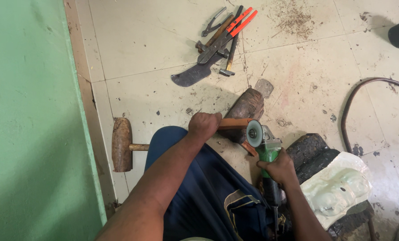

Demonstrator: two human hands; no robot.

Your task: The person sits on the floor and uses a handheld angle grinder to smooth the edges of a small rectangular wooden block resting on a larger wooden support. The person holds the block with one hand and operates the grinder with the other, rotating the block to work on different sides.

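My left hand (204, 124) grips a reddish-brown wooden stick (234, 123) held level over my knee. My right hand (277, 167) holds a green angle grinder (266, 149) by its body. The grinder's grey disc (254, 133) touches the right end of the stick. A dark wooden block (247, 107) lies on the tiled floor just behind the stick. My dark blue trousers (208, 192) fill the lower middle of the view.
A wooden mallet (122, 144) lies at the left beside a green wall (29, 120). Pliers, red-handled cutters, a hammer and a curved blade (217, 42) are piled further back. A pale moulded figure (338, 187) rests on dark wood at the right, near a curved hose (351, 105).
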